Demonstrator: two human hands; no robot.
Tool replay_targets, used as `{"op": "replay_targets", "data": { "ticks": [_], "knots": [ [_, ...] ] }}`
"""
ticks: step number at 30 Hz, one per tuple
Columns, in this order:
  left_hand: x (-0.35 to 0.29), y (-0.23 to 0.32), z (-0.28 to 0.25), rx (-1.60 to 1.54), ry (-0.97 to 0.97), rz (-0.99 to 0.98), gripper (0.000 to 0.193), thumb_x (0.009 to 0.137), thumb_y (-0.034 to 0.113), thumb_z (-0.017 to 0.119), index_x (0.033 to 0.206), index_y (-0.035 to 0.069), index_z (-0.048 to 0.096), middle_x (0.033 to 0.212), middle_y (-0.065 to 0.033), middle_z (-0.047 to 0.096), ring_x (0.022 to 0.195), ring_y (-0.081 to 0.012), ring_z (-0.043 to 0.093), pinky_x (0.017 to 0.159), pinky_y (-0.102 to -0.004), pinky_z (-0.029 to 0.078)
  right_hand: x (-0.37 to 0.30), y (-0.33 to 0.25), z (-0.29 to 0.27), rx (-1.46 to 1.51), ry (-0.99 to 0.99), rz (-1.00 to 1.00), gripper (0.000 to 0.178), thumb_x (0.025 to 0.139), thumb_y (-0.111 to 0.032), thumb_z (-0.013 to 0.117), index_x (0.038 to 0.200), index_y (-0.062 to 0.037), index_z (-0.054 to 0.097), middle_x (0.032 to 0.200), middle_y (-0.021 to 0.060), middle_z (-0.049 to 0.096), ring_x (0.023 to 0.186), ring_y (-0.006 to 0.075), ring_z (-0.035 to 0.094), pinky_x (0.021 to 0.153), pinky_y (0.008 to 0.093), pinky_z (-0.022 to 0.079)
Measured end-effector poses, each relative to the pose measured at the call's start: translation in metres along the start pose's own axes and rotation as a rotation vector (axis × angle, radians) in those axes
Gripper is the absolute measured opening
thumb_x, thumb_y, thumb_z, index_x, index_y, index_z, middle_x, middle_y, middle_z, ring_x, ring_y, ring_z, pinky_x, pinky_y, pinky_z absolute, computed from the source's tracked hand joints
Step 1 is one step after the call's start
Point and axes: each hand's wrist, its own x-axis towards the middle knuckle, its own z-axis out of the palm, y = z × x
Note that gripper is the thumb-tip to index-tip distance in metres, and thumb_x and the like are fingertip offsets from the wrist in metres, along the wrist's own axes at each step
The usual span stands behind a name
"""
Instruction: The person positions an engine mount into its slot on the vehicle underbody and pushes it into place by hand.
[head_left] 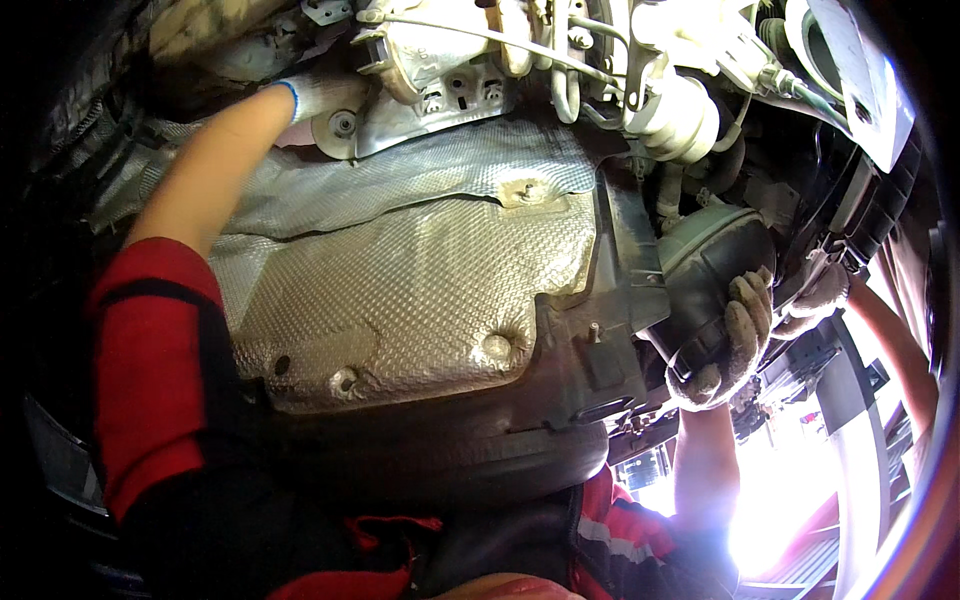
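Observation:
My left hand [318, 98], in a white knit glove with a blue cuff edge, reaches up behind a pale metal bracket [425, 110] under the vehicle. Its fingers are hidden there. Off to the right, my right hand [745, 330] wears a soiled, pale glove. Its fingers wrap round the lower side of a black rounded plastic housing [700, 285], with the fingertips on its outer face. Between my arms lies a dimpled metal heat shield [420, 290], fixed over a dark underbody part [450, 440]. A greyer shield sheet [400, 185] overlaps its upper edge.
Another person's gloved hand [822, 292] is close beside my right hand, the bare forearm [900, 340] coming from the right. Pipes and a pale ribbed boot [680, 120] hang at the top. Strong light glares at lower right.

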Motion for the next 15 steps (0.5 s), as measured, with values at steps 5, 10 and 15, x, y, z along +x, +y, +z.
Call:
{"op": "replay_targets", "data": {
  "ticks": [5,10,15],
  "knots": [
    [-0.002,0.023,-0.007,0.136,0.054,0.02,0.045,0.102,0.028,0.045,0.14,0.01,0.057,0.149,-0.0091,0.053,0.141,-0.0245,0.045,0.119,-0.0388,0.033,0.0,-0.001,-0.001,0.013,-0.006,0.0,0.057,0.105,-0.044,0.027,0.127,0.0027,0.05,0.13,0.0252,0.055,0.125,0.0434,0.055,0.113,0.0656,0.037],
    [-0.009,0.018,-0.007,0.079,0.139,0.072,0.041,0.102,0.026,0.042,0.131,0.007,0.064,0.138,-0.0147,0.06,0.131,-0.029,0.053,0.114,-0.0408,0.038,-0.001,-0.001,-0.003,0.006,-0.024,0.001,0.058,0.105,-0.044,0.027,0.128,0.0033,0.05,0.131,0.0254,0.054,0.126,0.0436,0.055,0.113,0.0659,0.036],
    [-0.008,0.02,-0.004,0.041,0.175,0.05,0.042,0.103,0.027,0.04,0.13,0.007,0.065,0.135,-0.0154,0.062,0.13,-0.028,0.054,0.113,-0.0391,0.039,-0.001,0.001,-0.002,-0.009,-0.01,-0.006,0.058,0.105,-0.045,0.026,0.129,0.0015,0.05,0.13,0.024,0.055,0.125,0.0428,0.055,0.112,0.0646,0.038]
  ]
}}
